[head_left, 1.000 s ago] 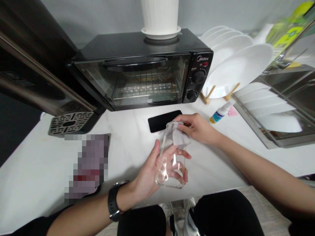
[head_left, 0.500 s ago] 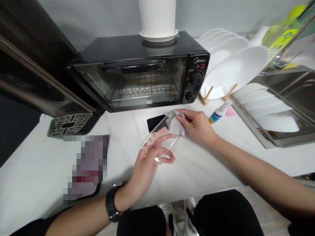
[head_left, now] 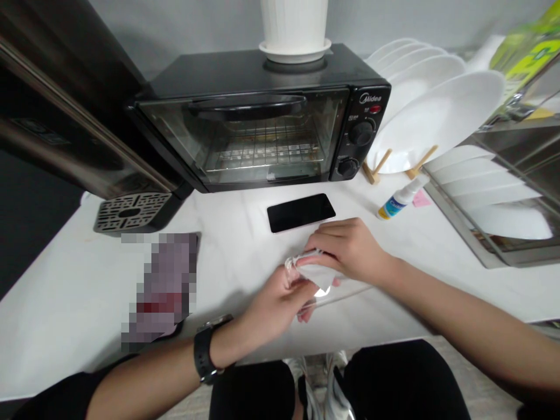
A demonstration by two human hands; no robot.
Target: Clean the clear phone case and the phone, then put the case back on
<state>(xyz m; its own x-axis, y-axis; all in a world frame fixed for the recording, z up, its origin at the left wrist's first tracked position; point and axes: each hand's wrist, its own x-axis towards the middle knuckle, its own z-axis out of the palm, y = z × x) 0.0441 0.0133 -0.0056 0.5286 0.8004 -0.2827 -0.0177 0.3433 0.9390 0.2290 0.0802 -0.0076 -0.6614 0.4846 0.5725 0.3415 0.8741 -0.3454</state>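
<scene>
Left hand [head_left: 280,297]: fingers curled closed around one end of the clear case [head_left: 322,291], thumb on top; much of the grip is hidden by the right hand.
Right hand [head_left: 350,251]: fingers bunched and closed on a white wipe [head_left: 314,272], pressing it against the case.
Case: held between both hands, just above the desk [head_left: 245,239] near its front edge.
Slip risk: the case looks smooth and thin; pressure from the wipe against a one-ended grip could twist it loose, and so close to the edge it would likely fall past the desk to the floor.
Flex risk: pushing hard on the unsupported end may bend the case.
Phone [head_left: 301,212]: lies screen up just beyond the hands; a wide stroke could knock it.
Bottle [head_left: 400,200]: on its side near the plates [head_left: 437,116], well apart; a nudge from the right arm might roll it.
</scene>
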